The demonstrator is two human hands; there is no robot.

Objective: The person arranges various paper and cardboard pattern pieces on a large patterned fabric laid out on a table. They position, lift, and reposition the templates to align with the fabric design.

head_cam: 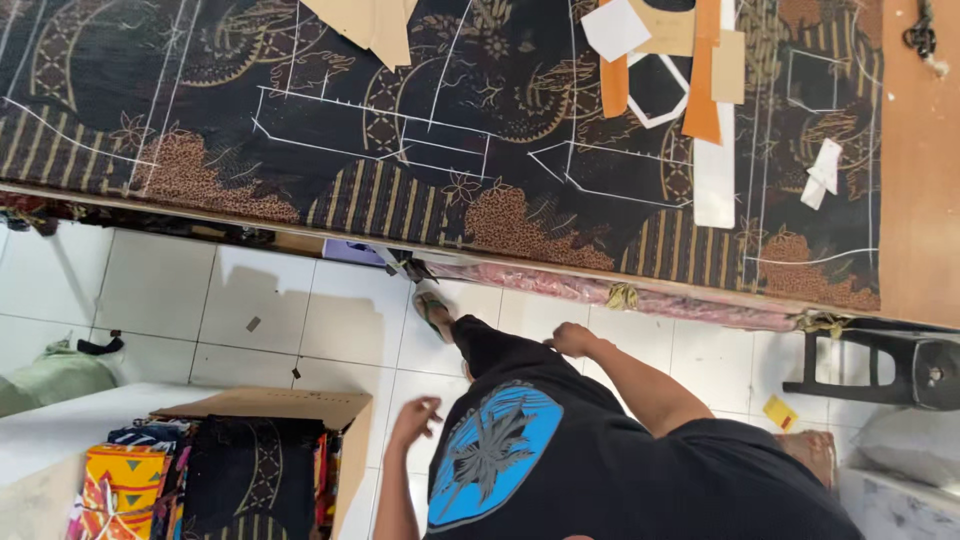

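1. Standing off the surface: left hand empty, fingers loosely spread, near box of folded fabrics.
2. Right hand empty, fingers loosely curled.
3. Cloth on surface carries chalk outlines, patterns on top; apparently uncut.

Fabric spread on counter, paper patterns lying on it, well beyond both hands' fingers. Cardboard box of folded cloth on floor beside left hand. Stool far side of right hand.
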